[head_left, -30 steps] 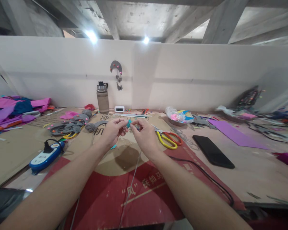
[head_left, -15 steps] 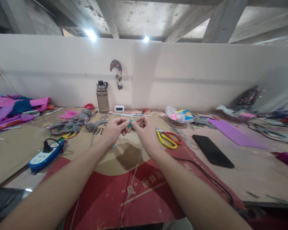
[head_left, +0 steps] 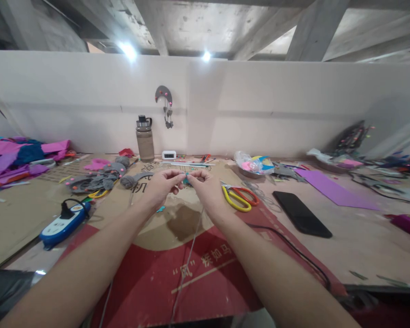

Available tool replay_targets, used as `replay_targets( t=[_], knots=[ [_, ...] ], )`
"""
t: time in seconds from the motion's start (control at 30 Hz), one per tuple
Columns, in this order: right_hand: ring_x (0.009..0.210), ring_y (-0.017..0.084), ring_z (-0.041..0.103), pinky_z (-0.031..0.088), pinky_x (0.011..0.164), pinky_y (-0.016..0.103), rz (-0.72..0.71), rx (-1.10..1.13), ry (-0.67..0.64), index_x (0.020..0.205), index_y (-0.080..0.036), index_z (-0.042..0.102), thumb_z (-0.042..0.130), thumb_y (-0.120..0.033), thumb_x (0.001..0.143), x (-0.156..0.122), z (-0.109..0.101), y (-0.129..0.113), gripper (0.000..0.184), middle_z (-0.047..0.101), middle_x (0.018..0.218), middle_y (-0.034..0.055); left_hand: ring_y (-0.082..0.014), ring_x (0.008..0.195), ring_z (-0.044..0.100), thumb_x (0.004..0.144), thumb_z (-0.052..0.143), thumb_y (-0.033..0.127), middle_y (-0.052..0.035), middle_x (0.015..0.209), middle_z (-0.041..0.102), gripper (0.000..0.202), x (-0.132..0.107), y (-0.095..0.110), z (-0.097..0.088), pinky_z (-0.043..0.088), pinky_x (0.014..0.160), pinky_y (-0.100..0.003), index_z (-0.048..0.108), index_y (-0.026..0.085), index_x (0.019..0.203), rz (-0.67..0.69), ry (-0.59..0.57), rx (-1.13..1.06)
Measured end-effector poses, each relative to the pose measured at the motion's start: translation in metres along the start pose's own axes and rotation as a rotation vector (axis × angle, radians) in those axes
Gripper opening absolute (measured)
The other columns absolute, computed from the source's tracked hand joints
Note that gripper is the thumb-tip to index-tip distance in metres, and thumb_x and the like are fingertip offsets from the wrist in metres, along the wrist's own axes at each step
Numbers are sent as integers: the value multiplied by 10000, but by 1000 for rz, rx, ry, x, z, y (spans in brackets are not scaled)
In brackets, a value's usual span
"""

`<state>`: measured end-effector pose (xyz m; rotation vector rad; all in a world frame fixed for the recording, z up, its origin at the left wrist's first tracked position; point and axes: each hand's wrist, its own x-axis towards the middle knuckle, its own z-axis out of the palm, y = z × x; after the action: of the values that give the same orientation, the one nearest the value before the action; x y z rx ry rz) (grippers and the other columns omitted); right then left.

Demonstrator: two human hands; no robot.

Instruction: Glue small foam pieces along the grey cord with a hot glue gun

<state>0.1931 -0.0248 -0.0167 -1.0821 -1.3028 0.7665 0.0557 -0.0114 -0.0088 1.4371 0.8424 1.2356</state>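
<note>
Both hands are raised together over the cardboard-covered table. My left hand and my right hand each pinch a small teal piece held between their fingertips. A thin grey thread hangs from the hands down toward me across the red printed cardboard. Fingers of both hands are closed in a pinch. A small teal scrap lies on the cardboard below the left hand.
Yellow and orange scissors lie right of my hands, a black phone farther right with a black cable. A blue power strip sits left. Grey felt pieces, a water bottle and purple sheets lie behind.
The hands stay pinched on the teal piece, shifting slightly up and closer together; the view has drifted a little.
</note>
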Motion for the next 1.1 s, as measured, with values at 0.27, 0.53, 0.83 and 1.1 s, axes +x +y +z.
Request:
replay_targets(
  t=[0.27, 0.53, 0.83, 1.1],
  knots=[
    [536, 105, 396, 302, 532, 228, -217, -258, 19, 918, -194, 582, 547, -327, 752, -10, -3, -8, 216, 387, 571, -65, -67, 437, 442, 665, 682, 361, 16, 505, 526, 234, 2, -1, -3, 285, 384, -176, 626, 151, 751, 17, 95, 46],
    [566, 123, 398, 290, 549, 246, -254, -329, 23, 811, -205, 644, 543, -353, 770, -6, -5, -4, 183, 471, 592, -28, -61, 406, 399, 675, 658, 401, 36, 500, 494, 245, 0, 3, -2, 292, 392, -190, 613, 168, 738, 64, 82, 239],
    [652, 139, 487, 341, 616, 259, -282, -390, 5, 834, -218, 674, 530, -356, 782, -5, -8, -6, 206, 628, 758, 10, -66, 429, 399, 698, 605, 319, 36, 524, 502, 149, -3, 7, -1, 309, 423, -194, 604, 170, 717, 114, 51, 357],
    [623, 132, 503, 339, 573, 242, -249, -406, -38, 821, -198, 635, 495, -346, 785, -3, -6, -2, 208, 618, 709, 9, -75, 484, 430, 706, 574, 272, 29, 570, 538, 109, -3, 7, -2, 336, 472, -200, 602, 167, 707, 174, 42, 470]
  ],
)
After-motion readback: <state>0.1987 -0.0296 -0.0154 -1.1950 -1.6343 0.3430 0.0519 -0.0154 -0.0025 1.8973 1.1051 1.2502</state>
